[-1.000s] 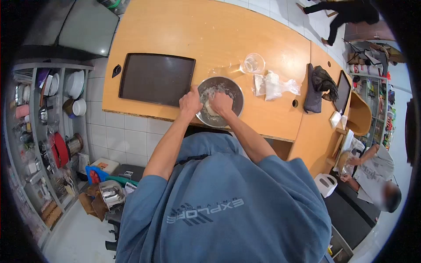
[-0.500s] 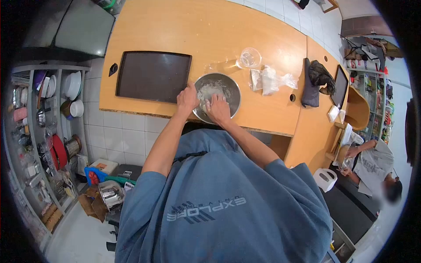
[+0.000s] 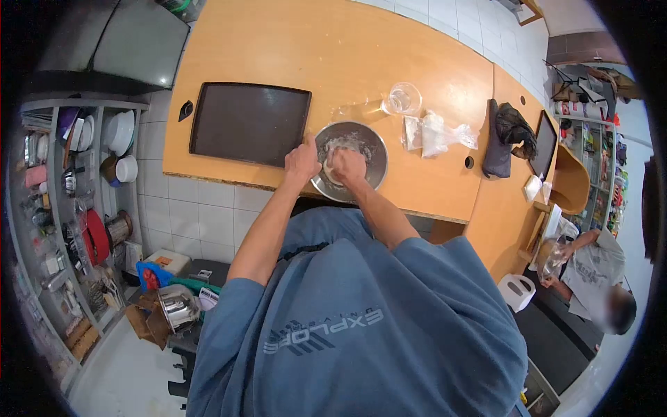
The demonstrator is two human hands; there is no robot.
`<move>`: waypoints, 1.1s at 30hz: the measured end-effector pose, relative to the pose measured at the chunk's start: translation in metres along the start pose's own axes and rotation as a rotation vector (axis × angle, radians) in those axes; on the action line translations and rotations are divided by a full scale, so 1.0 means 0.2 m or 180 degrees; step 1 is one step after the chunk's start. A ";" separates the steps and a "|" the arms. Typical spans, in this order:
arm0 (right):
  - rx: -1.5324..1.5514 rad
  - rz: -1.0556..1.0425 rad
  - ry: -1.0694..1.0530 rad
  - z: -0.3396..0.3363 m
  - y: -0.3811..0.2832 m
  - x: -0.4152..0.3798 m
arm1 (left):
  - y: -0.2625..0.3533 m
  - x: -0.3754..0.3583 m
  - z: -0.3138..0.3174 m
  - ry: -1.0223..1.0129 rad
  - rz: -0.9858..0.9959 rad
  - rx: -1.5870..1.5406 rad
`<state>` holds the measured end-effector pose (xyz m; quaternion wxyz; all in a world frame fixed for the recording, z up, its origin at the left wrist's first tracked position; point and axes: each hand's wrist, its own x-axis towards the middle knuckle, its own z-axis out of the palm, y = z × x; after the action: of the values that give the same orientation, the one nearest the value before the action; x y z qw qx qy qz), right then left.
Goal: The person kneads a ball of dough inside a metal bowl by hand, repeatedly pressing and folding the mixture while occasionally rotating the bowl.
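A round metal mixing bowl (image 3: 379, 149) stands at the near edge of the wooden table, its inner wall smeared with white flour. My left hand (image 3: 303, 163) is closed on the bowl's left rim. Inside the bowl, my right hand (image 3: 347, 165) is curled down onto a pale lump of dough (image 3: 331, 170); the fingers partly hide it. Just left of the bowl lies a dark baking tray (image 3: 250, 121), flat on the table.
Beyond the bowl stand a clear plastic cup (image 3: 403, 99) and plastic bags of white powder (image 3: 438, 135). A dark cloth bundle (image 3: 511, 139) lies farther right. Shelves with bowls (image 3: 121, 132) line the left wall. Another person (image 3: 590, 264) holds something at the far right.
My right hand has curled from spread fingers into a closed shape, pressing on the dough. My left hand stays on the rim. The view has shifted slightly.
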<state>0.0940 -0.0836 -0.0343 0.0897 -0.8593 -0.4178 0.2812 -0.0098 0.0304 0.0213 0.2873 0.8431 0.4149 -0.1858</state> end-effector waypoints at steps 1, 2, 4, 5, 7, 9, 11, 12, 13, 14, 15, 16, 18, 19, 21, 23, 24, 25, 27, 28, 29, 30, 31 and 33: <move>0.0036 0.0031 -0.0085 0.00 0.00 0.00 | 0.00 -0.01 0.00 -0.0005 0.0000 0.0025; 0.0035 0.0107 -0.0035 0.00 0.00 0.01 | 0.00 -0.01 0.00 -0.0006 -0.0001 0.0044; 0.0026 0.0273 0.0083 -0.01 -0.02 0.03 | 0.01 -0.01 0.01 0.0042 -0.0061 0.0029; 0.0066 0.0347 -0.0090 -0.03 -0.01 0.04 | 0.02 -0.01 0.01 0.0067 -0.0083 0.0021; 0.0151 0.0505 -0.0444 -0.12 -0.03 0.02 | 0.02 -0.01 0.02 0.0118 -0.0048 0.0001; 0.0419 0.0292 -0.0286 -0.09 0.05 0.01 | 0.02 -0.01 0.02 0.0151 -0.0011 0.0000; 0.0623 0.0194 -0.0270 -0.07 0.12 0.01 | 0.02 -0.02 0.01 0.0166 0.0030 0.0019; 0.0690 0.0201 -0.0329 -0.10 0.12 0.01 | 0.02 -0.02 0.01 0.0141 0.0002 -0.0002; 0.0759 0.0209 -0.0390 -0.12 0.12 0.00 | 0.03 -0.02 0.01 0.0114 -0.0025 -0.0020; 0.0546 0.0196 -0.0345 -0.13 0.11 -0.02 | 0.03 -0.02 0.01 0.0086 -0.0051 -0.0034; 0.0335 0.0186 -0.0295 -0.13 0.09 -0.04 | 0.02 -0.02 0.02 0.0087 -0.0063 -0.0017; 0.0119 0.0175 -0.0246 -0.13 0.08 -0.06 | 0.02 -0.01 0.02 0.0087 -0.0076 -0.0003; -0.0017 0.0142 0.0104 -0.14 0.03 -0.14 | 0.02 -0.01 0.04 0.0120 -0.0099 -0.0021; -0.0082 0.0127 0.0281 -0.13 0.01 -0.18 | 0.02 -0.01 0.04 0.0154 -0.0103 -0.0042; -0.0236 -0.0233 0.0851 -0.07 -0.01 -0.24 | 0.02 -0.01 0.04 0.0150 -0.0107 -0.0067; -0.0259 -0.0429 0.1049 -0.02 -0.04 -0.25 | 0.02 -0.01 0.03 0.0083 -0.0114 -0.0075; -0.0206 -0.0440 0.0952 0.01 -0.05 -0.26 | 0.01 -0.02 0.04 0.0074 -0.0118 -0.0067; -0.0156 -0.0450 0.0863 0.02 -0.05 -0.26 | 0.01 -0.01 0.04 0.0072 -0.0115 -0.0058; 0.0024 -0.0375 0.0940 0.03 -0.03 -0.21 | 0.02 -0.01 0.03 0.0039 -0.0106 -0.0063; 0.0115 -0.0348 0.0975 0.04 -0.03 -0.18 | 0.02 -0.01 0.02 0.0014 -0.0112 -0.0077; 0.0129 -0.0327 0.0957 0.04 -0.02 -0.16 | 0.02 -0.01 0.01 -0.0010 -0.0127 -0.0089; 0.0143 -0.0308 0.0939 0.03 -0.01 -0.14 | 0.00 -0.01 0.01 -0.0004 -0.0126 -0.0109; 0.0158 -0.0281 0.0925 0.02 -0.01 -0.13 | 0.00 0.00 0.02 0.0000 -0.0115 -0.0126; 0.0160 -0.0243 0.0897 -0.01 -0.03 -0.11 | -0.01 0.01 0.03 -0.0013 -0.0092 -0.0159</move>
<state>0.0810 -0.0960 -0.0215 0.1796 -0.8712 -0.4263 0.1646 -0.0099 0.0286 0.0144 0.3064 0.8291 0.4310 -0.1812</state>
